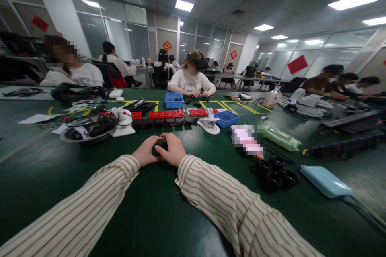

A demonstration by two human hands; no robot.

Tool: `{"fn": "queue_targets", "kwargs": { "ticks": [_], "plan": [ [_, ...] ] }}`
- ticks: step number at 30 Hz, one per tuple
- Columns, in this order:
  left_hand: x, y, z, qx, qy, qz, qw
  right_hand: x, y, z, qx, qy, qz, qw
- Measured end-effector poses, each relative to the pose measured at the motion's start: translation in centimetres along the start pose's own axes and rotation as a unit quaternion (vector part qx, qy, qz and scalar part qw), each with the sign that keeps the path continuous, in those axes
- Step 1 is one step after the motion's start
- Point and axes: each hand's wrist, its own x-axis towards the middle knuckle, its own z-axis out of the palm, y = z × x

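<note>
On the green table, my left hand [147, 151] and my right hand [173, 148] meet at the fingertips, fingers curved in a ring. Between them is a small black part [163, 144], mostly covered by the fingers, so its kind cannot be made out. Both hands look closed around it. Just beyond them lies a row of black blocks [170, 121], with a row of red blocks [169, 113] behind. A white clip-on stand [208, 122] stands to the right of these rows, close to a blue bin [227, 118].
Left is a metal bowl [87, 132] of dark items beside a white stand [123, 122]. Right are black ring-shaped parts [273, 179], a green pack [280, 137] and a light-blue device [327, 181] with a cable. Another blue bin [174, 100] stands before a co-worker [191, 76] opposite.
</note>
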Motion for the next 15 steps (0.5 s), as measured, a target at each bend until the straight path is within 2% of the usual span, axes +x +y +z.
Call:
{"fn": "queue_targets", "kwargs": {
  "ticks": [5,9,12,15],
  "plan": [
    [-0.2,1.3,-0.1,0.071,0.039,-0.048,0.996,0.1,-0.1,0.0,-0.034,0.023,0.059,0.997],
    [-0.2,2.4,0.1,0.127,0.015,-0.076,0.989,0.3,-0.1,0.2,-0.063,0.010,0.088,0.994],
    [-0.1,2.7,0.3,0.148,0.010,-0.097,0.984,0.4,0.1,0.2,-0.071,0.002,0.087,0.994],
    [-0.1,2.6,0.1,0.112,-0.001,-0.093,0.989,0.4,0.2,0.0,-0.055,-0.001,0.061,0.997]
  ]
}}
